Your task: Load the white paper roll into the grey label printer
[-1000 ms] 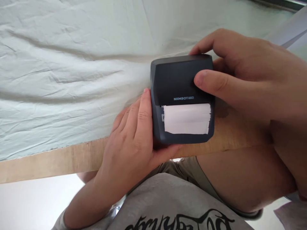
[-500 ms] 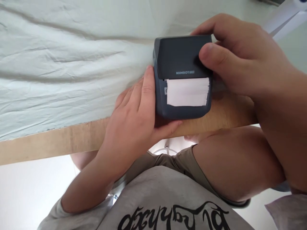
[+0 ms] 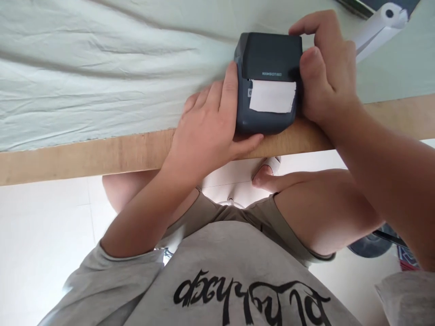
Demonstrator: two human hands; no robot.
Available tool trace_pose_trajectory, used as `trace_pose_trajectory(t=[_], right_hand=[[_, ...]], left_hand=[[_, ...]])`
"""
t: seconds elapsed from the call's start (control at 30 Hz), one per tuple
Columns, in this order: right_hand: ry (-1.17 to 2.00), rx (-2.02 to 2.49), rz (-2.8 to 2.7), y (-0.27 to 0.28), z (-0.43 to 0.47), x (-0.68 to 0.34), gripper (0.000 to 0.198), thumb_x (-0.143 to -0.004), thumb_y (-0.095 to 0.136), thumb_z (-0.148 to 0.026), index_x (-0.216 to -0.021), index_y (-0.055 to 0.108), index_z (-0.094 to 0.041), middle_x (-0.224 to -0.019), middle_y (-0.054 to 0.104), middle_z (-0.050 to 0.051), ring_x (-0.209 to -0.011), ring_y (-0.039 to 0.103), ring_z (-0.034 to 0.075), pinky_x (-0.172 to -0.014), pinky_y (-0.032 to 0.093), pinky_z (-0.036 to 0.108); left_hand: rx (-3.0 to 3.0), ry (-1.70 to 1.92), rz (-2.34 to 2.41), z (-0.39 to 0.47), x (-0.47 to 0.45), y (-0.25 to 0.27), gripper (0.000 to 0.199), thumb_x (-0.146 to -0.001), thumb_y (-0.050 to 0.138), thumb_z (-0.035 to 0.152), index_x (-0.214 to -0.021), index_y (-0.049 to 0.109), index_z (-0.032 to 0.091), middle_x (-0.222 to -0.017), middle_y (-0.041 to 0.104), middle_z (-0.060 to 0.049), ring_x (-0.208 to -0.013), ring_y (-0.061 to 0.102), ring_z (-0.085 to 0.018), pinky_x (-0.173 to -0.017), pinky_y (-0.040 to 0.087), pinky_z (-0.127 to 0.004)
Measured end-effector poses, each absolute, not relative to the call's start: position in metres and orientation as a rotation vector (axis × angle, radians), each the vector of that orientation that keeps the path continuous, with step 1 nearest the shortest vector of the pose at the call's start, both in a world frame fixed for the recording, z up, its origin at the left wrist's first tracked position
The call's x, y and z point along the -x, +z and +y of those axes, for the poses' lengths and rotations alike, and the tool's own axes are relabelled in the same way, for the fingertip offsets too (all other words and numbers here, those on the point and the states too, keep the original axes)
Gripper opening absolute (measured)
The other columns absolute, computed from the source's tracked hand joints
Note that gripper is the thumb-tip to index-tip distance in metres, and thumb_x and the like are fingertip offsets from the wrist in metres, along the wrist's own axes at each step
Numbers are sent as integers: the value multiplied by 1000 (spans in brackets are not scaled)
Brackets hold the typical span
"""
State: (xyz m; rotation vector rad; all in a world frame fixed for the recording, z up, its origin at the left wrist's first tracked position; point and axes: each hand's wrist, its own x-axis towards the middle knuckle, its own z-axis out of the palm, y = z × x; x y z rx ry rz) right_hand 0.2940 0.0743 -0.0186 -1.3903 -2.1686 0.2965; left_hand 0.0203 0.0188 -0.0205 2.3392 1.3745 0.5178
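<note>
A dark blue-black label printer (image 3: 272,56) marked NIIMBOT sits at the front edge of the table, turned slightly. From its front slot a torn-edged strip of white paper (image 3: 273,96) hangs over the casing. My left hand (image 3: 210,122) grips the printer's left side, its fingers along the wall and its thumb across the bottom front. At the other side is my right hand (image 3: 328,72), the index finger hooked at the far right corner and the thumb against the right edge of the lid. Its remaining fingers are partly hidden behind the printer.
Pale green cloth (image 3: 118,68) with wrinkles covers the table, leaving a bare wooden edge (image 3: 84,158). A white paper roll (image 3: 380,29) lies at the far right beside a dark flat object (image 3: 370,7). My legs are beneath the table edge.
The printer appears higher and further right in view, together with both hands. My right thumb has moved off the lid's top to its right edge. More of the paper roll shows.
</note>
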Motion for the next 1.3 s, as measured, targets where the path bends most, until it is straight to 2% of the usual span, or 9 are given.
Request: trace_pose_trajectory(t=[0.17,0.23,0.37,0.57,0.8,0.97,1.03,1.2,1.3], right_hand=[[249,1488,-2154,-29,83,-302,71,-118,57,-76,-153,67,-16,-116,71,8,-98,66,10,-94,65,29],[277,1547,-2142,-31,88,-302,63,-117,66,-65,-154,67,-15,-124,73,10,-109,71,13,-102,69,32],[333,1633,-2111,-30,92,-297,61,-116,71,-60,-157,67,-16,-139,73,13,-127,73,17,-114,70,38],[364,1685,-2140,-19,86,-288,61,-115,72,-60,-155,68,-15,-143,72,13,-132,72,19,-118,70,41],[339,1583,-2202,-18,83,-291,62,-118,66,-64,-155,67,-15,-126,74,10,-111,72,13,-104,70,33],[243,1450,-2221,-18,77,-289,71,-123,45,-68,-163,61,-12,-100,66,3,-83,56,10,-100,61,34],[234,1433,-2227,-16,74,-286,74,-122,35,-65,-165,61,-12,-102,64,3,-85,55,12,-109,57,39],[227,1481,-2238,-14,73,-283,77,-119,29,-66,-173,61,-21,-142,63,7,-111,68,19,-124,50,47],[230,1499,-2248,-16,78,-283,73,-120,33,-65,-174,61,-25,-126,67,7,-112,68,22,-121,52,47]], left_hand=[[-2318,453,1411,23,-26,-19,121,-94,85,59,-189,32,8,-171,69,-23,-164,64,-51,-144,47,-67],[-2328,432,1404,24,-27,-18,116,-97,81,61,-189,33,9,-172,69,-19,-165,64,-50,-146,46,-64],[-2319,440,1421,22,-28,-16,114,-99,79,62,-188,33,8,-174,67,-19,-167,62,-50,-145,48,-63],[-2281,375,1427,25,-27,-13,123,-94,80,55,-191,22,6,-187,57,-18,-173,56,-48,-148,42,-63],[-2281,360,1486,24,-27,-12,124,-90,77,52,-190,20,6,-185,59,-16,-173,58,-49,-147,46,-63],[-2170,429,1615,15,-29,-6,130,-83,79,65,-193,30,15,-186,60,-16,-168,60,-56,-145,46,-71],[-2144,417,1628,13,-28,-2,130,-83,74,71,-194,30,19,-187,59,-13,-168,59,-56,-145,45,-70],[-2134,370,1644,12,-29,4,133,-80,71,71,-195,27,19,-190,56,-8,-168,58,-51,-145,45,-63],[-2123,378,1635,11,-31,5,129,-83,73,67,-194,26,20,-192,54,-7,-166,57,-50,-144,44,-65]])
